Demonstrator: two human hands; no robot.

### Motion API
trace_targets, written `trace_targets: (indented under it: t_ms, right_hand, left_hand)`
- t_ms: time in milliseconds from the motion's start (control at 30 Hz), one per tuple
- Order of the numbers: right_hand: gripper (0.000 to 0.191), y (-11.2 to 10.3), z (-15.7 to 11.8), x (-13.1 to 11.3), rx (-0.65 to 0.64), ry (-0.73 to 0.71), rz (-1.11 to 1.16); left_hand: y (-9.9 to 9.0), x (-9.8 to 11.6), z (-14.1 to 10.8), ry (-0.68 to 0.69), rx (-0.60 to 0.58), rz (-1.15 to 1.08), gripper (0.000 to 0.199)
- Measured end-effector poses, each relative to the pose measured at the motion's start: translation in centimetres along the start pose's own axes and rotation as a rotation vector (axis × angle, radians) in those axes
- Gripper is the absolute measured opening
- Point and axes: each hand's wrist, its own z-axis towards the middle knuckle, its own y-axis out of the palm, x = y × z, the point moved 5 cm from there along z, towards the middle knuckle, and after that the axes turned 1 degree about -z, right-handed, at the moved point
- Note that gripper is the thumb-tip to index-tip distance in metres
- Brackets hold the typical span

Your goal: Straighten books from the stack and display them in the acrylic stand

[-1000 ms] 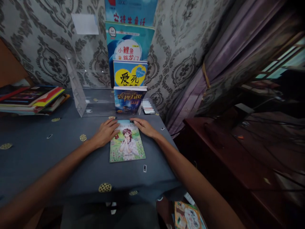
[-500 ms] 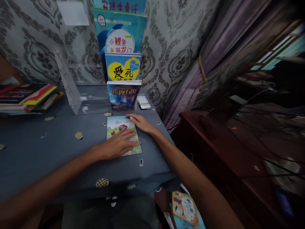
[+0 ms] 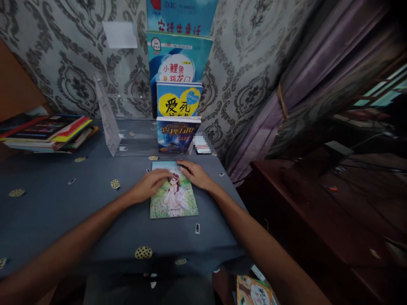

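Note:
A thin picture book (image 3: 176, 197) lies flat on the grey-blue tablecloth (image 3: 104, 212), its green cover showing a drawn figure among flowers. Across its upper left part rests my left hand (image 3: 151, 184), fingers stretched out over the cover and hiding some of the title. My right hand (image 3: 194, 173) lies at the book's upper right edge, fingers extended onto the corner. Neither hand grips the book. Just behind it, a dark blue book (image 3: 178, 135) stands in a clear stepped rack (image 3: 136, 146).
Taller books (image 3: 179, 59) rise in tiers up the rack's right side. To the left lies a stack of books (image 3: 47, 133). A small card-like item (image 3: 202, 146) sits right of the rack. A dark red cabinet (image 3: 280, 203) stands at right; an orange book (image 3: 254, 292) is below the table edge.
My left hand has slid up the cover from its lower part toward the title, uncovering the drawn figure. My right hand stays by the upper right corner. The camera view has shifted.

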Motion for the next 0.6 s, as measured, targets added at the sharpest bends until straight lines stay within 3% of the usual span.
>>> trace_targets:
  t_ms: [67, 167, 400, 600]
  right_hand:
    - [0.040, 0.2, -0.1, -0.9, -0.016, 0.007, -0.086]
    - [0.040, 0.9, -0.1, -3.6, -0.071, -0.009, -0.191]
    - [0.030, 5.1, -1.6, -12.6, -0.234, -0.302, -0.210]
    - [0.034, 6.4, -6.2, -15.0, -0.242, -0.384, -0.179]
  left_hand:
    - [-1.8, -2.6, 0.3, -0.125, 0.146, 0.076, 0.032]
    - [-2.7, -4.6, 0.2, -0.156, 0.173, 0.120, 0.032]
    - [-2.1, -5.0, -0.2, -0.042, 0.130, 0.189, 0.036]
    - [-1.9, -5.5, -0.5, 0.011, 0.117, 0.260, 0.035]
